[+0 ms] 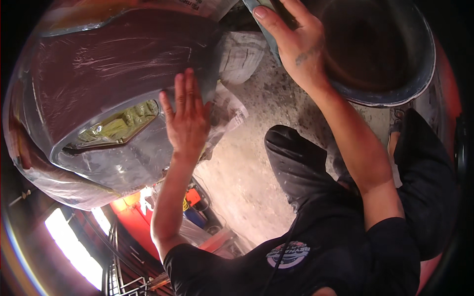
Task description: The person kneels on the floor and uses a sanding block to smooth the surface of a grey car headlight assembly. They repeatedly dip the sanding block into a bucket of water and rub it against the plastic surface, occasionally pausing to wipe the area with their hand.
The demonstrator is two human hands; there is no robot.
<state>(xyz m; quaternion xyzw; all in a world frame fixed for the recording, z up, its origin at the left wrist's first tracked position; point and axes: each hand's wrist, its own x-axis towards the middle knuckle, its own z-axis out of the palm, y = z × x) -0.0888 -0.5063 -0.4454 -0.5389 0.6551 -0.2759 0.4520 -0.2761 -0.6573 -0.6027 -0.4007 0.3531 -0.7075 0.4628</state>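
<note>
Your left hand (186, 118) lies flat and open, fingers together, against the edge of the big dark red panel (113, 64), which fills the upper left of the view and is wrapped in clear film (98, 163). Your right hand (296, 42) reaches up with fingers spread, pressing a thin grey sheet (269, 29) beside the dark round drum (375, 49); it grips nothing that I can see. The panel looks rigid and probably heavy, and the film will likely be slippery and tear easily, so hold it by the firm edge, not the loose wrap. Crumpled sacks (242, 54) sit between panel and drum, and your knee (296, 163) crowds the concrete floor (247, 172) below
</note>
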